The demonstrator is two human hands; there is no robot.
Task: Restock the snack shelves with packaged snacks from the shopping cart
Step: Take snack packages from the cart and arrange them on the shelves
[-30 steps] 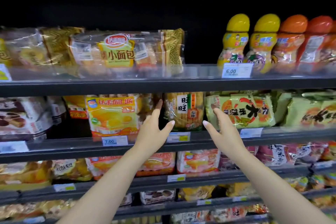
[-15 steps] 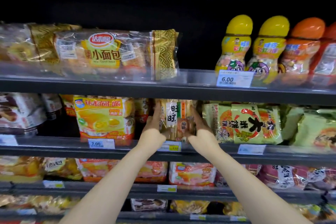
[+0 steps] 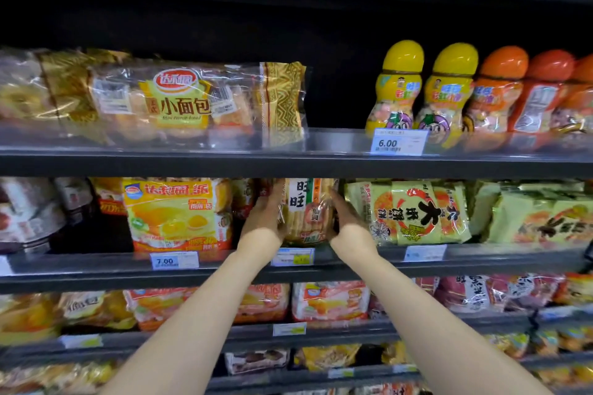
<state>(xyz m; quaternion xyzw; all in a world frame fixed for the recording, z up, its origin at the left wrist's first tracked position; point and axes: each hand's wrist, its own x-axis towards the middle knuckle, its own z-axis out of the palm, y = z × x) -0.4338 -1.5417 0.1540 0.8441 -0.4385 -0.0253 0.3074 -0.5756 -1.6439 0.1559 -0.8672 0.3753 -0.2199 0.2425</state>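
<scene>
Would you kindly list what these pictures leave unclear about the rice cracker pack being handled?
Head view only:
- Fingertips of left hand and right hand: hidden behind the rice cracker pack.
- Pack top: cut off by the shelf edge above.
- Price tag below it: blurred, unreadable.
- Shopping cart: out of frame.

A cracker pack (image 3: 306,210) stands on the middle shelf (image 3: 96,269) between a left hand (image 3: 264,218) and right hand (image 3: 345,213), a pie bag (image 3: 176,215) at left, bottles (image 3: 426,90) above right.
</scene>
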